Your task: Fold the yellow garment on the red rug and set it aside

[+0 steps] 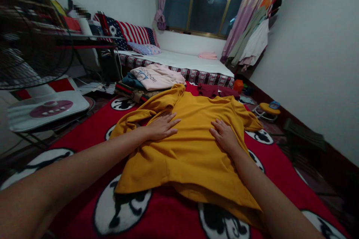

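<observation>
Fan [30,63]: at the far left, near the blanket; whether it runs cannot be told. A draught, if any, could lift loose cloth.
Left sleeve [137,115]: bunched and looped beside the shirt. Judged liable to set creases if pressed as it lies.
Stack [153,91]: clothes piled just beyond the shirt, a pink top [161,75] uppermost. A far sweep of the left arm could topple it.
Left grip [162,127]: palm down on the shirt's left side, fingers slightly spread, pinching nothing. A hard push could drag the cloth askew.
Shirt [193,145]: yellow, laid out on the red blanket [174,214], beneath both palms. Ripples cross its middle; uneven pressure could turn them into creases.
Hem [218,198]: uneven, under layer showing past the upper. The layers could slip further apart if only the top is moved.
Maroon garment [217,90]: just beyond the shirt; could be caught by a long reach.
Right grip [224,136]: palm down, fingers slightly parted, pinching nothing.
Right sleeve [249,117]: angled outward, wrinkled; could twist if pulled.
</observation>
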Motion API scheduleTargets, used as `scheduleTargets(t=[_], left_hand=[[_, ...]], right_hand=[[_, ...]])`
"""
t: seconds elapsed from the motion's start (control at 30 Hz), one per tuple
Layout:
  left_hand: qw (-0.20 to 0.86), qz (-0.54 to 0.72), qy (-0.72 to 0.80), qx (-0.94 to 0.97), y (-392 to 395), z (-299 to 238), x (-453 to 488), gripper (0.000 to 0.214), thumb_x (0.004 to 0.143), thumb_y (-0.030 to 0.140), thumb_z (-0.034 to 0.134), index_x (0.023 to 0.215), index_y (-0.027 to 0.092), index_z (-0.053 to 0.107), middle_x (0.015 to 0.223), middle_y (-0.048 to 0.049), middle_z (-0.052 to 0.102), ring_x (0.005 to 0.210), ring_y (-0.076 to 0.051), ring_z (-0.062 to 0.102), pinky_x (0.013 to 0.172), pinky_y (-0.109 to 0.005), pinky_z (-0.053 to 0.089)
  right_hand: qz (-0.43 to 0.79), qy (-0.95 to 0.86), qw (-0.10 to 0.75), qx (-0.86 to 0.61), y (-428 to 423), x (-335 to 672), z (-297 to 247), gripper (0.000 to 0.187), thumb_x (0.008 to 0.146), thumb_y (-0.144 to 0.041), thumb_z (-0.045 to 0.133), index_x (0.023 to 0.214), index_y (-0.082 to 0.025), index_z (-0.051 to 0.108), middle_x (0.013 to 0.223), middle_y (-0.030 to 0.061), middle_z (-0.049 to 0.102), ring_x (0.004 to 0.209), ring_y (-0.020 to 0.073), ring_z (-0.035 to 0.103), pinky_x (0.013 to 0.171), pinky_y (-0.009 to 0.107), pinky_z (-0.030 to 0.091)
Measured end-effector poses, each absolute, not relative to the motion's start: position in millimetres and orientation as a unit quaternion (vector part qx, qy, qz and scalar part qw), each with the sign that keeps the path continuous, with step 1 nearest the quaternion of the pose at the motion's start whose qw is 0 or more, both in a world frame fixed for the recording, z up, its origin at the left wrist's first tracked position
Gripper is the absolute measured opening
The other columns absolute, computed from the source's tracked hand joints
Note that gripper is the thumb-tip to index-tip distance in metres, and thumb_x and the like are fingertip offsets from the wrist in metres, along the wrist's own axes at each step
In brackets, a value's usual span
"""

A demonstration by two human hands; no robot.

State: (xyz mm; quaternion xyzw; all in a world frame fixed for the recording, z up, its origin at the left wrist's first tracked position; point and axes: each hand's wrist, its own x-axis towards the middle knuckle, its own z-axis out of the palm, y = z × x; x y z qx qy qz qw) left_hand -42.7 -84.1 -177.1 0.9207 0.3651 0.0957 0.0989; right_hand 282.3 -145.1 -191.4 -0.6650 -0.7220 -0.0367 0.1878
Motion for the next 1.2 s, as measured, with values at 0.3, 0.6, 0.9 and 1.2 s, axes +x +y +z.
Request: scheduleTargets(t=[0.3, 0.6, 0.9, 1.2], left_hand=[[0.122, 0.119, 0.427, 0.888, -44.9, -128.8, -0.4, 0.034, 0.079, 0.038, 0.057, 0.106, 0.024, 0.074, 0.109, -0.0079, 0.073, 0.107, -0.028, 0.064, 0.096, -0.033, 0.045], [0.119, 0.134, 0.454, 0.873, 23.6, -153.0, 72.3, 0.056, 0.092, 0.044, 0.036, 0.136, 0.010, 0.049, 0.141, -0.0188, 0.051, 0.131, -0.028, 0.048, 0.106, -0.039, 0.036], [0.102, 0.079, 0.524, 0.842, 68.0, -163.9, 89.6, 0.074, 0.092, 0.060, 0.027, 0.147, 0.011, 0.034, 0.155, -0.0229, 0.026, 0.143, -0.035, 0.027, 0.112, -0.048, 0.025], [0.065, 0.053, 0.538, 0.839, 53.7, -158.7, 95.2, 0.071, 0.094, 0.059, 0.029, 0.152, 0.017, 0.027, 0.161, -0.0157, 0.014, 0.146, -0.035, 0.018, 0.117, -0.044, 0.019]], right_hand=[[-0.078, -0.715, 0.162, -0.675, -146.8, 266.7, -190.6, 0.046, 0.094, -0.040, 0.044, 0.132, -0.016, 0.054, 0.146, 0.0183, 0.045, 0.137, 0.0341, 0.038, 0.108, 0.055, 0.032], [0.175, -0.622, 0.485, -0.590, -157.5, 280.0, -174.7, 0.037, 0.086, -0.046, 0.058, 0.112, -0.022, 0.068, 0.127, 0.0099, 0.064, 0.119, 0.0254, 0.059, 0.103, 0.045, 0.046], [0.235, -0.510, 0.557, -0.612, -173.6, 313.5, -147.6, 0.037, 0.075, -0.052, 0.069, 0.091, -0.018, 0.074, 0.094, 0.0090, 0.075, 0.084, 0.0224, 0.071, 0.076, 0.033, 0.057], [0.133, -0.573, 0.480, -0.650, -165.6, 330.2, -169.9, 0.028, 0.069, -0.042, 0.067, 0.083, -0.019, 0.075, 0.095, 0.0094, 0.074, 0.090, 0.0243, 0.068, 0.084, 0.038, 0.053]])
